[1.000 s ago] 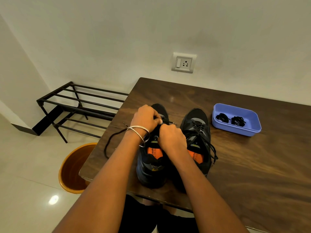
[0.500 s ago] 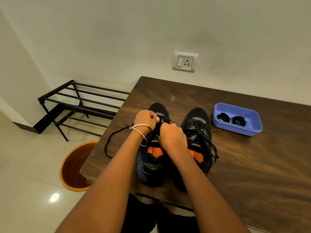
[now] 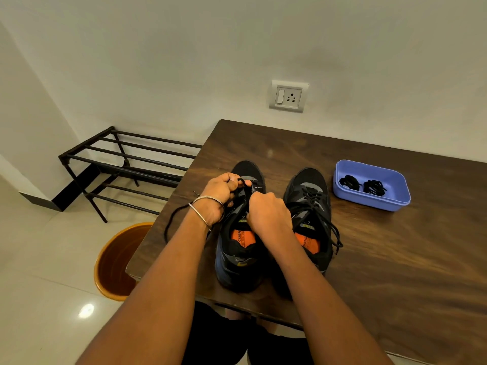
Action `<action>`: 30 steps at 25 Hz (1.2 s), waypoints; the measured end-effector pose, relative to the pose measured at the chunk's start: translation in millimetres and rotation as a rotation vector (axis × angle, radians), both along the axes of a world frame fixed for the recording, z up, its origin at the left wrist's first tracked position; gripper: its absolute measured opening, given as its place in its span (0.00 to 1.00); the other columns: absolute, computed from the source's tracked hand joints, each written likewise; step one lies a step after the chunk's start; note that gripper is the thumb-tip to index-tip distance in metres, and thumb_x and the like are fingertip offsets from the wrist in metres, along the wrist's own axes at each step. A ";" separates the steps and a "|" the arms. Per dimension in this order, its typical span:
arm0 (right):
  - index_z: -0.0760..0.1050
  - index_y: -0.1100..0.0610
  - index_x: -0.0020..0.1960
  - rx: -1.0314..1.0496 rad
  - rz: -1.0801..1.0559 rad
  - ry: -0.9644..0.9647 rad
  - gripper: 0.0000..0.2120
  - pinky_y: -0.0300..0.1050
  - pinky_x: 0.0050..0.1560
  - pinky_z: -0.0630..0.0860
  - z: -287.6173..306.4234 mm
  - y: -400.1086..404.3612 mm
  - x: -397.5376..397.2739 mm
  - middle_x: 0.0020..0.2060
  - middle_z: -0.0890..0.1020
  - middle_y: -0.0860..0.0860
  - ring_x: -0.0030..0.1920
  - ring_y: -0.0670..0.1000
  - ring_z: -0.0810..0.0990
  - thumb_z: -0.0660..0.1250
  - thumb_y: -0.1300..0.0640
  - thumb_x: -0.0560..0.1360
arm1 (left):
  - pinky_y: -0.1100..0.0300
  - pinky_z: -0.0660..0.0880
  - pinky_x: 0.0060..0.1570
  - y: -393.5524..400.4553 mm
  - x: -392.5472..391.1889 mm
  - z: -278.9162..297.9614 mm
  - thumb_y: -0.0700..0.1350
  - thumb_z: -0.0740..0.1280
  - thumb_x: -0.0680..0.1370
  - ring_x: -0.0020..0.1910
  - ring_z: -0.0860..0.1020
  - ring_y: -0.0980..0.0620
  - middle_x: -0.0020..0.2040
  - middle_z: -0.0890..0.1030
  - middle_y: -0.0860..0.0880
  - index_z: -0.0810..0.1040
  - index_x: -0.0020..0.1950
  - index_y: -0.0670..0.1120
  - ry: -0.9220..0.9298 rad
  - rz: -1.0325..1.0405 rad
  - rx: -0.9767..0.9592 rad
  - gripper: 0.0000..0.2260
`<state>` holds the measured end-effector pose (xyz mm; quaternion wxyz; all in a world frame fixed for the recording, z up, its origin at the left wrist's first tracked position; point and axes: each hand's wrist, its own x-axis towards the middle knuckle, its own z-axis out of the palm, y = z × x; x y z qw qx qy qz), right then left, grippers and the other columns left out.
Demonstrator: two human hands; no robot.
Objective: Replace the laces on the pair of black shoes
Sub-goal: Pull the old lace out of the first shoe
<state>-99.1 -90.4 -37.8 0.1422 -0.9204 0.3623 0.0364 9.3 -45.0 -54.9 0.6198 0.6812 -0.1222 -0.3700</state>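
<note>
Two black shoes stood side by side on the desk (image 3: 395, 259), toes pointing far, orange insoles showing. Both hands worked over the left shoe (image 3: 238, 259).

Left hand (image 3: 218, 197): fingers (image 3: 232, 180) curled, pinching the black lace (image 3: 243, 192) at the far eyelets, just above the tongue. A thin bangle (image 3: 204, 208) sat on that wrist. A loose length of the same lace ran off to the left of the wrist, looped over the desk's left edge and hung there.

Right hand (image 3: 268, 214): fist closed over the middle of the left shoe, knuckles up; the lace rose from under it toward the left fingers. Fingertips hidden, so contact with the lace not directly seen, though the grip looked closed round it.

Right shoe (image 3: 312, 217): still laced, bow undone, ends trailing off its right side onto the desk.

Far right: blue tray (image 3: 342, 192) holding two coiled black laces (image 3: 362, 184), well apart from the hands.

On the floor at left: orange bucket (image 3: 116, 262), black metal rack (image 3: 126, 164).
</note>
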 end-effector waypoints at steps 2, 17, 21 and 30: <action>0.73 0.61 0.59 -0.003 0.003 0.007 0.10 0.52 0.42 0.70 0.0 -0.6 -0.3 0.54 0.77 0.59 0.55 0.63 0.77 0.62 0.62 0.78 | 0.68 0.59 0.17 -5.0 -0.4 3.6 0.38 0.52 0.83 0.17 0.62 0.59 0.30 0.73 0.50 0.71 0.40 0.46 0.048 0.077 -0.016 0.15; 0.75 0.58 0.56 0.255 0.021 -0.131 0.17 0.50 0.52 0.76 17.1 -29.7 -1.8 0.48 0.78 0.55 0.52 0.58 0.78 0.68 0.46 0.76 | 0.49 0.78 0.54 33.8 19.7 21.4 0.45 0.68 0.77 0.48 0.81 0.43 0.49 0.82 0.43 0.82 0.49 0.43 -0.618 -0.085 0.666 0.07; 0.75 0.52 0.66 0.234 0.029 -0.335 0.19 0.55 0.63 0.72 9.5 -43.6 1.7 0.61 0.76 0.54 0.62 0.57 0.74 0.68 0.53 0.76 | 0.51 0.75 0.54 43.8 2.6 59.3 0.49 0.70 0.76 0.49 0.77 0.47 0.48 0.79 0.49 0.81 0.50 0.51 -0.828 -0.214 0.780 0.06; 0.82 0.61 0.54 0.074 0.131 -0.386 0.11 0.49 0.57 0.73 -1.1 -37.6 17.7 0.54 0.80 0.58 0.55 0.58 0.78 0.63 0.62 0.77 | 0.52 0.75 0.56 18.7 -23.2 31.0 0.53 0.73 0.72 0.57 0.76 0.40 0.63 0.72 0.42 0.72 0.65 0.44 -0.753 -0.532 0.802 0.26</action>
